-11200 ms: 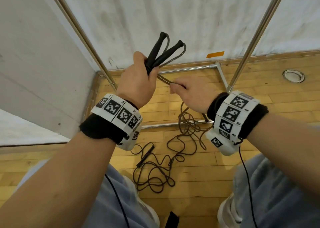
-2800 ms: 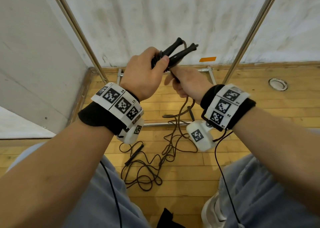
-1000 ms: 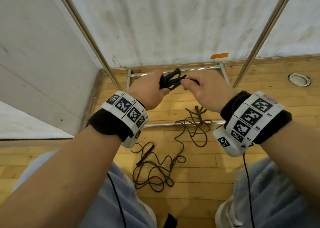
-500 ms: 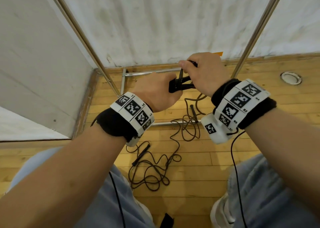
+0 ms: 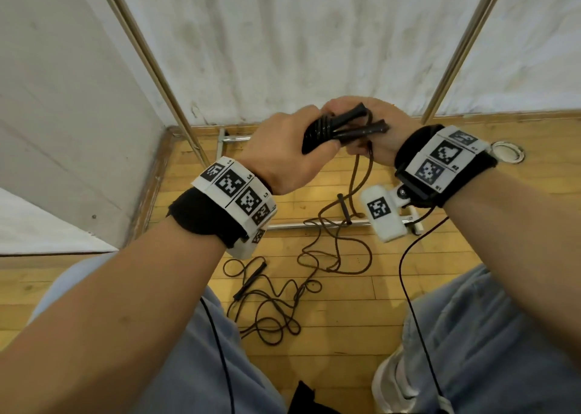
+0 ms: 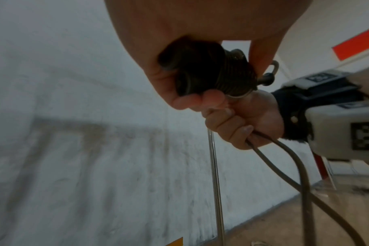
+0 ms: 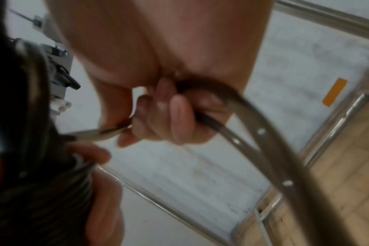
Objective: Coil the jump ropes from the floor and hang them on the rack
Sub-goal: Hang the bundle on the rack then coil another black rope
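Note:
My left hand [image 5: 292, 149] grips two black jump rope handles [image 5: 342, 129] with dark cord wound tightly round them [image 6: 217, 71]. Just to its right, my right hand [image 5: 377, 130] holds the loose brown cord [image 7: 232, 116] in curled fingers. From there the cord [image 5: 355, 187] hangs down to the floor. A second jump rope [image 5: 270, 303] lies tangled on the wooden floor below my hands, one black handle [image 5: 250, 280] showing. The metal rack's uprights [image 5: 151, 64] [image 5: 459, 48] rise on either side against the white wall.
The rack's base bars [image 5: 314, 224] lie on the wooden floor under my hands. A round metal floor fitting [image 5: 506, 154] sits at the right. A grey wall [image 5: 63, 114] closes the left side. My knees in blue jeans [image 5: 487, 335] and a white shoe [image 5: 396, 382] fill the bottom.
Over the last second my right hand has circled round the handles, from above them to their right side, laying on cord. Less loose cord lies on the floor than eleven seconds ago.

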